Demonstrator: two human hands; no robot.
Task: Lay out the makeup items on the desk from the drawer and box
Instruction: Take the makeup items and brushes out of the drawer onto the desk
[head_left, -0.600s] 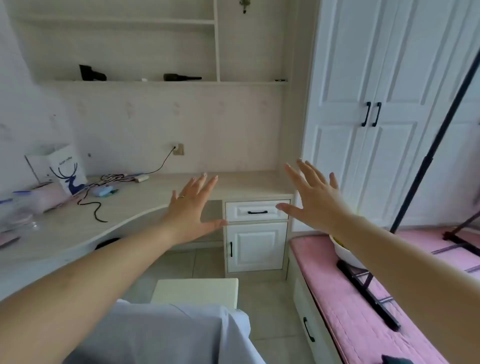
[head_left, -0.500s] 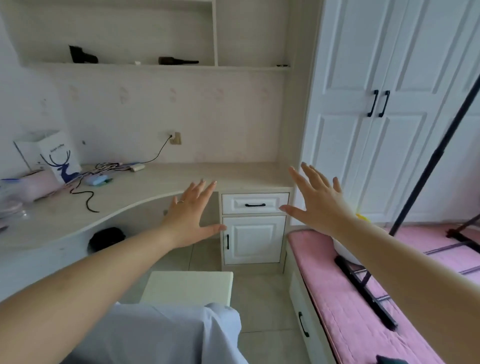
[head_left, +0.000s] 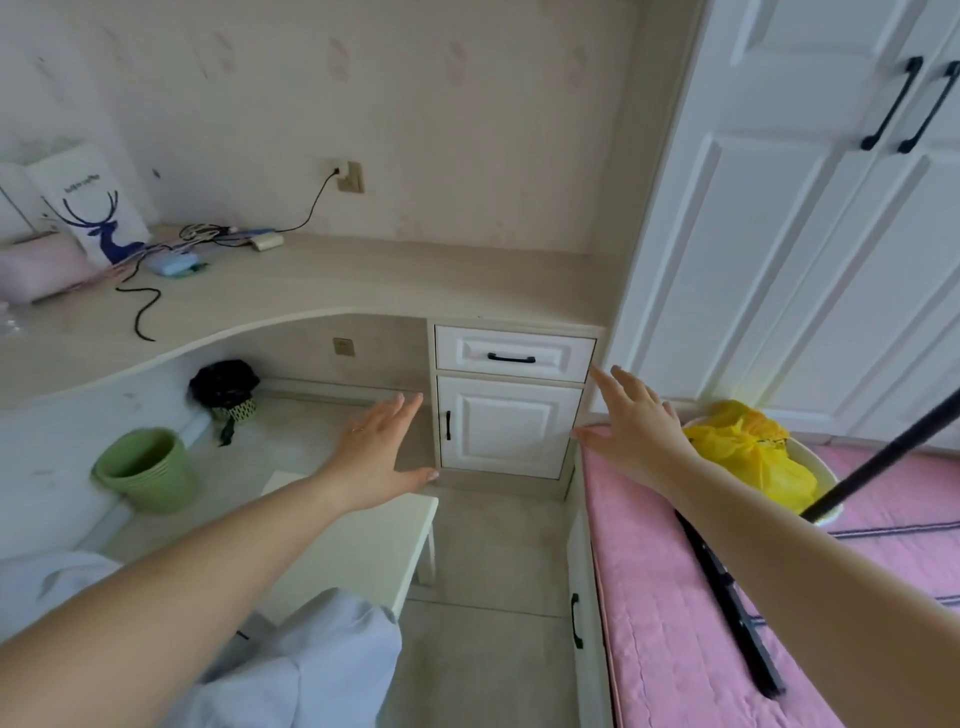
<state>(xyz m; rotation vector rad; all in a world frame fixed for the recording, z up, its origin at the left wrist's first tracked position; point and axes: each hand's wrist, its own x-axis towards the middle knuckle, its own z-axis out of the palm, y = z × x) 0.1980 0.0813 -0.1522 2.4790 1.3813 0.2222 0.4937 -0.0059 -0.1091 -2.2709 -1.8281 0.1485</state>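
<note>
A bedroom corner: a curved pale desk (head_left: 322, 291) sweeps across the middle of the frame, white wardrobe doors (head_left: 810, 218) fill the upper right, and a pink cushioned bench (head_left: 675, 597) runs down the lower right. My left hand (head_left: 374, 457) and right hand (head_left: 636, 428) reach forward at centre frame, fingers straight and spread, holding nothing — a pose I judge to be an opening gesture, as the work has not begun. Between them, at centre, sits the closed drawer (head_left: 514, 353) with its black handle (head_left: 511, 358), directly above a small cabinet door (head_left: 509, 426); no makeup item is visible, so I take whatever is to be laid out to be shut inside. A pink box (head_left: 41, 270) at the left edge may be the box meant, though it is cut off and I cannot be sure. Beside it stand a deer-print bag (head_left: 93, 208) and a tangle of cables (head_left: 202, 239), left plugged toward the wall socket (head_left: 349, 176). Lower left, a green bin (head_left: 143, 470) stands on the floor — a white stool (head_left: 358, 545) below my left arm is partly hidden by it.
</note>
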